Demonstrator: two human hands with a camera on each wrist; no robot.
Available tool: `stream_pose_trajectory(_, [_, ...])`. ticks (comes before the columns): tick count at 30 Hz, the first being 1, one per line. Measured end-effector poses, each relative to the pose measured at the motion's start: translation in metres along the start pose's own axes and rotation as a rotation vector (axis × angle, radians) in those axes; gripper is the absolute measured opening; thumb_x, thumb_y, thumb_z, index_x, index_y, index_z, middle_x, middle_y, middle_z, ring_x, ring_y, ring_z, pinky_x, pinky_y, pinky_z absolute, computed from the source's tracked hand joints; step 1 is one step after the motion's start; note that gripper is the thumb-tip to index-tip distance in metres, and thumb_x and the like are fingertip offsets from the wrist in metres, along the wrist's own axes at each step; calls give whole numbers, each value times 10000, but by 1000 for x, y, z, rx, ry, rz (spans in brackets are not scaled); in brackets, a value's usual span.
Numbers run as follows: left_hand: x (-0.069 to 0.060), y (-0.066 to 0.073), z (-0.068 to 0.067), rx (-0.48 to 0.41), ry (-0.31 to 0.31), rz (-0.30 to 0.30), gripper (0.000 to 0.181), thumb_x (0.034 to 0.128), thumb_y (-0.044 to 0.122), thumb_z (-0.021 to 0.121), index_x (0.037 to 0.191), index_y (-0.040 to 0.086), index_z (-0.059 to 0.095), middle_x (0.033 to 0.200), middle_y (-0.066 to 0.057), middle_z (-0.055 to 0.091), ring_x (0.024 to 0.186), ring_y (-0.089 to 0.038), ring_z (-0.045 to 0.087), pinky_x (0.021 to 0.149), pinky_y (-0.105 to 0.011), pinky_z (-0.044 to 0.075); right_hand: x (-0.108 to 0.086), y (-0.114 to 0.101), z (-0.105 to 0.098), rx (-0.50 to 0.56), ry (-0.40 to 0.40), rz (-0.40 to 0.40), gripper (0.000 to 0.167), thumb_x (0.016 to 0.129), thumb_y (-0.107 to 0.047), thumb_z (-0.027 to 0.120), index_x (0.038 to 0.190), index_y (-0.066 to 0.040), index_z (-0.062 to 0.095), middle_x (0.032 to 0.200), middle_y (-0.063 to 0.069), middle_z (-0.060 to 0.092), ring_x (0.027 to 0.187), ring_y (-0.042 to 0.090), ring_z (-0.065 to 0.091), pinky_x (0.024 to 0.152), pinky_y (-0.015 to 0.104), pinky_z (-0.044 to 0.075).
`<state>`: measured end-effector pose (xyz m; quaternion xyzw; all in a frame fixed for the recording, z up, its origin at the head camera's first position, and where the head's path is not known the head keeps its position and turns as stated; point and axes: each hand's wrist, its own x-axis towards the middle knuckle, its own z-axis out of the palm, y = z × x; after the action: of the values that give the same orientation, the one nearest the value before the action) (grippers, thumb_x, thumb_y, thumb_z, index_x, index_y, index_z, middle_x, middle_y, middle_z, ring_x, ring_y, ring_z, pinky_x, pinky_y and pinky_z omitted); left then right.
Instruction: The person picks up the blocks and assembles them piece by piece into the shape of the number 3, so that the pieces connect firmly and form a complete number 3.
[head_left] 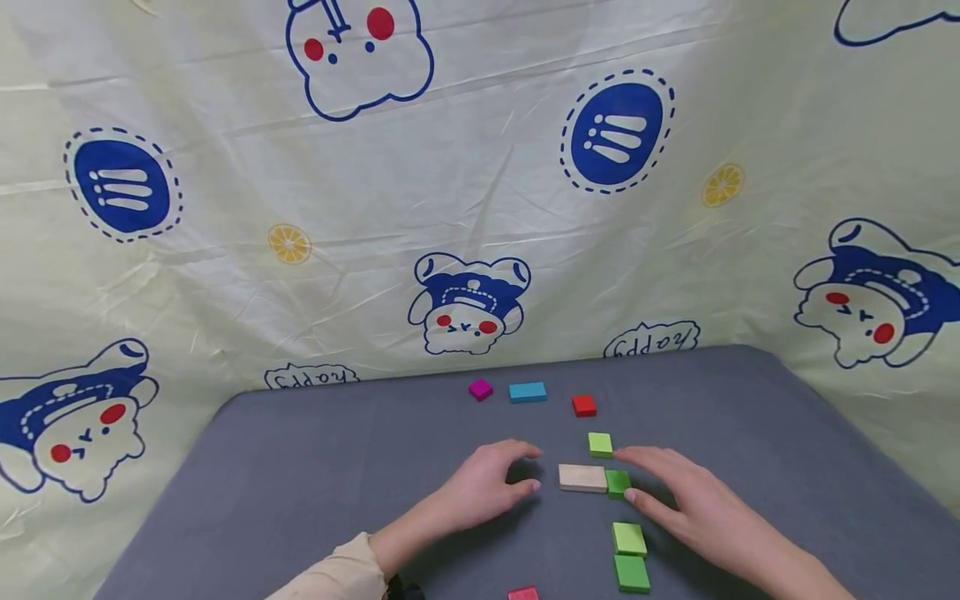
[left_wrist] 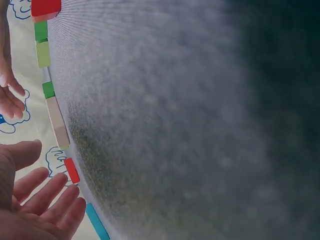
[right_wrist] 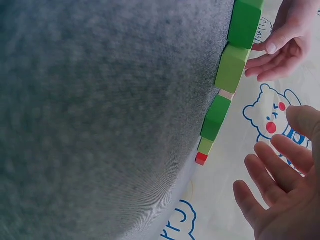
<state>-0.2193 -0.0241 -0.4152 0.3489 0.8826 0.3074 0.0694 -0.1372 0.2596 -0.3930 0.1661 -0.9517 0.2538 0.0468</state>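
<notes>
Head view: we hold our left hand [head_left: 487, 485] and right hand [head_left: 690, 492] apart, fingers relaxed, flanking 1 pale beige rectangular block [head_left: 582, 478] touching 1 green square block [head_left: 617, 483] on the gray tabletop [head_left: 360, 458].

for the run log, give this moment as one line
left hand: empty, near pale block | right hand: empty, touch on green block adjoining pale block unclear | lime block: beyond green block

Nine blocks [head_left: 582, 477], two hands [head_left: 480, 489], one table [head_left: 315, 458], one printed backdrop [head_left: 360, 192]
</notes>
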Motion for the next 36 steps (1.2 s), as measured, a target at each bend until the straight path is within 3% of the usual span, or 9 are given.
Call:
stream_pose_trajectory(17, [11, 1, 8, 28, -30, 36, 387, 902, 250, 732, 1262, 133, 651, 1235, 53, 630, 1147, -74, 554, 975, -316, 444, 4, 0, 3, 18, -36, -15, 393, 929, -338, 685, 1306, -258, 607, 1288, -85, 576, 1173, 179, 547, 933, 481, 466])
stream_pose_trajectory(25, [21, 2, 13, -10, -39, 30, 381, 882, 239, 757, 1240, 143, 666, 1195, 59, 639, 1068, -65, 562, 947, -298, 455, 5, 5, 3, 63, -86, 4, 389, 920, -352, 689, 1286, -243, 616, 1281, -45, 585, 1173, 228, 546, 933, 519, 455])
stream_pose_trajectory(31, [25, 5, 18, -24, -52, 45, 370, 861, 216, 780, 1210, 142, 681, 1132, 87, 649, 1013, -40, 557, 926, -277, 454, 5, 6, 5, 108, -116, 29, 388, 915, -338, 698, 1277, -221, 623, 1282, -10, 590, 1186, 263, 543, 936, 536, 448])
stream_pose_trajectory(36, [29, 10, 21, 22, -34, 41, 351, 840, 239, 801, 1165, 153, 700, 1035, 110, 646, 933, -31, 537, 860, -259, 452, 5, 6, 5, 114, -111, 33, 389, 915, -319, 701, 1280, -214, 622, 1287, 4, 588, 1194, 274, 541, 940, 539, 443])
